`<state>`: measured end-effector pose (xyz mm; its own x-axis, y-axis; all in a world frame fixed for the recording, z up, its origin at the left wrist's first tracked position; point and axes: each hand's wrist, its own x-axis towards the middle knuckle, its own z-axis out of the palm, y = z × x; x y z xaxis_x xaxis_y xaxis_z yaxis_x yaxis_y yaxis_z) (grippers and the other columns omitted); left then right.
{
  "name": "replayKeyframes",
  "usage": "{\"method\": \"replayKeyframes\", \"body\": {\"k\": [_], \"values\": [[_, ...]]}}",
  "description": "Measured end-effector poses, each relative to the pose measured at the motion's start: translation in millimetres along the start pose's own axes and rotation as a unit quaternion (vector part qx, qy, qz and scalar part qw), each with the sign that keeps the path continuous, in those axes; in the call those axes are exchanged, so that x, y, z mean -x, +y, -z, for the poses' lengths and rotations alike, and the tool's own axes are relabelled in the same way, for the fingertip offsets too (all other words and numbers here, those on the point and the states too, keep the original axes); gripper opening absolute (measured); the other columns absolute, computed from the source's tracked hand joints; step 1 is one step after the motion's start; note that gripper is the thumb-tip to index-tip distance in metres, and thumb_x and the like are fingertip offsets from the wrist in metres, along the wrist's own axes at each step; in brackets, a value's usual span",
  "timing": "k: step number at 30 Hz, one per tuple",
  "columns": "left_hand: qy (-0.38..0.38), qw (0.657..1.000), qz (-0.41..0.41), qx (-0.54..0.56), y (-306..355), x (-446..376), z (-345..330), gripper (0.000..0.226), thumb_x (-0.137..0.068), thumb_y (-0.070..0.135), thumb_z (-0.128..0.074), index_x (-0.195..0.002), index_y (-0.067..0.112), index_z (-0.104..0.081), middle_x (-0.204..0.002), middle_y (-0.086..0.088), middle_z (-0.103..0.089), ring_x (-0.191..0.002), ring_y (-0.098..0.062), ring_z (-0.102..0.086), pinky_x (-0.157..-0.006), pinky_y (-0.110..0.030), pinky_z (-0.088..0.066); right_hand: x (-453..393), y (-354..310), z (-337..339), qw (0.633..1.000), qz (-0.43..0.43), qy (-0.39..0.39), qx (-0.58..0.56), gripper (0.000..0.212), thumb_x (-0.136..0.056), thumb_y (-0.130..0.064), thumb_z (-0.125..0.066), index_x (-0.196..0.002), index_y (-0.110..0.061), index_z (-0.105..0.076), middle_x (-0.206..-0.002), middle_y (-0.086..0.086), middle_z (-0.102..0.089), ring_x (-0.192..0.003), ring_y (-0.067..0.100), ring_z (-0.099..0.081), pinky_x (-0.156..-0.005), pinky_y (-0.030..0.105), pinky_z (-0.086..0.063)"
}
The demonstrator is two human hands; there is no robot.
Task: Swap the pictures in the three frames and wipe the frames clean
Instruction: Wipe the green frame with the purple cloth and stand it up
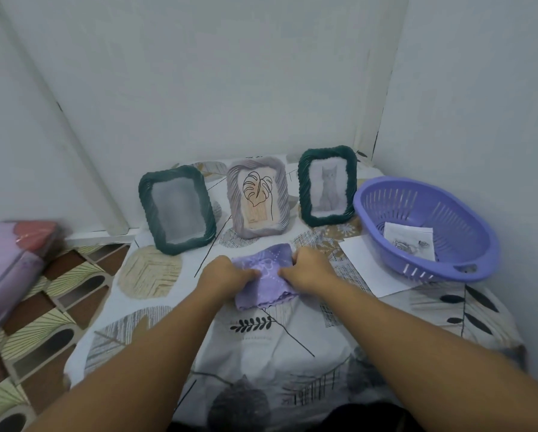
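Gripping soft, light cloth (263,277) with both hands (230,274) (306,269), fingers curled into its folds; bunches easily, best held by edges.

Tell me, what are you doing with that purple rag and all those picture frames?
A person's left hand and right hand both grip a purple cloth on the table. Behind it stand three frames: a green frame that looks blank, a grey frame with a leaf drawing, and a green frame with a cat. A purple basket at the right holds a picture.
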<state>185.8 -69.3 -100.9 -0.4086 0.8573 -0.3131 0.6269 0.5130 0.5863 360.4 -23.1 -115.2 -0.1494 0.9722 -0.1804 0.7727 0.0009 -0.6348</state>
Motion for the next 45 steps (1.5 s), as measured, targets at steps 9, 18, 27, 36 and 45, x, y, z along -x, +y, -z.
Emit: {"method": "replayKeyframes", "body": {"k": [9, 18, 27, 36, 45], "values": [[-0.042, 0.974, 0.029, 0.22, 5.8, 6.9, -3.9, 0.023, -0.102, 0.019, -0.057, -0.122, 0.009, -0.052, -0.093, 0.0, -0.055, -0.078, -0.011, -0.053, -0.056, -0.027, -0.04, 15.1, -22.5, -7.7, 0.961, 0.01, -0.046, -0.273, 0.007, -0.095, -0.011, -0.055, -0.101, -0.015, -0.055, -0.101, 0.011, -0.066, -0.08, 0.023, -0.064, -0.057, 0.028, -0.053], [-0.078, 0.886, 0.092, 0.448, -46.7, 13.3, 59.6, 0.033, -0.094, 0.012, -0.072, -0.121, -0.006, -0.066, -0.114, -0.024, -0.074, -0.105, -0.039, -0.071, -0.08, -0.044, -0.059, 23.4, -69.3, -37.3, 0.891, 0.008, -0.124, -0.437, 0.019, -0.095, -0.007, -0.062, -0.108, -0.021, -0.061, -0.106, 0.011, -0.073, -0.104, 0.035, -0.07, -0.087, 0.046, -0.057], [0.106, 0.957, -0.03, 0.267, -89.8, 23.0, 110.0, 0.05, -0.086, 0.021, -0.082, -0.12, 0.017, -0.045, -0.104, 0.001, -0.06, -0.091, -0.015, -0.062, -0.071, -0.03, -0.054, 29.9, -108.1, -85.2, 0.892, 0.012, -0.155, -0.425, 0.016, -0.094, -0.016, -0.068, -0.108, -0.017, -0.062, -0.105, 0.01, -0.074, -0.093, 0.028, -0.073, -0.088, 0.048, -0.06], [0.112, 0.993, -0.034, -0.021, -112.1, 17.3, 91.1, 0.068, -0.081, 0.037, -0.085, -0.127, 0.012, -0.042, -0.118, -0.01, -0.059, -0.104, -0.028, -0.058, -0.082, -0.036, -0.047, 34.1, -100.3, -96.5, 0.994, 0.106, -0.023, -0.014, 0.029, -0.088, -0.037, -0.073, -0.09, -0.021, -0.048, -0.094, 0.003, -0.062, -0.08, 0.021, -0.056, -0.063, 0.033, -0.04], [0.248, 0.953, -0.165, -0.046, -72.9, 21.7, 72.8, 0.02, -0.092, 0.027, -0.069, -0.106, 0.018, -0.058, -0.096, -0.002, -0.061, -0.091, -0.024, -0.058, -0.073, -0.035, -0.043, 39.8, -74.2, -50.5, 0.991, 0.128, 0.03, 0.021, 0.034, -0.094, -0.045, -0.064, -0.11, -0.018, -0.052, -0.105, 0.003, -0.065, -0.095, 0.025, -0.061, -0.077, 0.038, -0.05]]}}
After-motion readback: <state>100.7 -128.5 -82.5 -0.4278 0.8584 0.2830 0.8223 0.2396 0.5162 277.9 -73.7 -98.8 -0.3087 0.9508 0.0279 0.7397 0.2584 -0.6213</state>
